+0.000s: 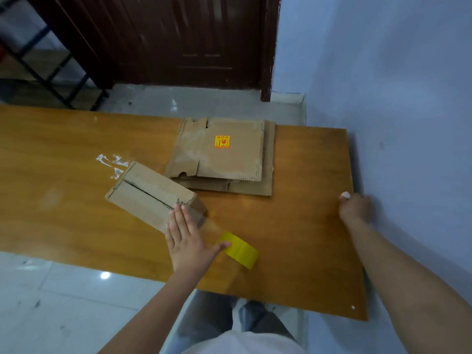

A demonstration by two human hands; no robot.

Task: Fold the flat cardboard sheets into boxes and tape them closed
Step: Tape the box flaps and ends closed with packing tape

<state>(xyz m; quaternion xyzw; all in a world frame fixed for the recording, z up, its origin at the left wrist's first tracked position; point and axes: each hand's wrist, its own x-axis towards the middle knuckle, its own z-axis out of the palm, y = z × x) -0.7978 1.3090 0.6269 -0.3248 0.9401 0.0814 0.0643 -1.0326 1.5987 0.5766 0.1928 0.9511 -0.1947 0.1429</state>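
Across the room's right side, a long wooden table (pixel 63 175) runs left to right, its right end close against the blue wall (pixel 408 98). Dark door (pixel 178 39) at the far side; pale tiled floor (pixel 63 302) below.

Stack of flat cardboard sheets (pixel 224 159) lies toward the far edge, right of centre; top sheet carries an orange-red sticker (pixel 222 141). Not yet folded.

Folded box (pixel 153 195) sits nearer and left of the stack, just beside it. Long axis runs diagonally, far-left to near-right. Top flaps are down with the centre seam showing dark, so the box is closed but the seam looks untaped. Nothing of its inside is visible.

Left hand (pixel 186 241): fingers straight and flat, pressing on the near-right end of the box, apparently pinning a strip of clear tape there. That strip stretches on toward the near right to the yellow tape roll (pixel 240 250), which the thumb touches.

Right hand (pixel 355 206): well apart, at the table's right edge by the wall, fingers curled over the edge as I read it; grip partly hidden.

Judgement: tape must travel along the seam, away from the hand toward the far left. Left hand is much the nearer.

Scraps of clear tape (pixel 112 162) are stuck to the table beyond the box.
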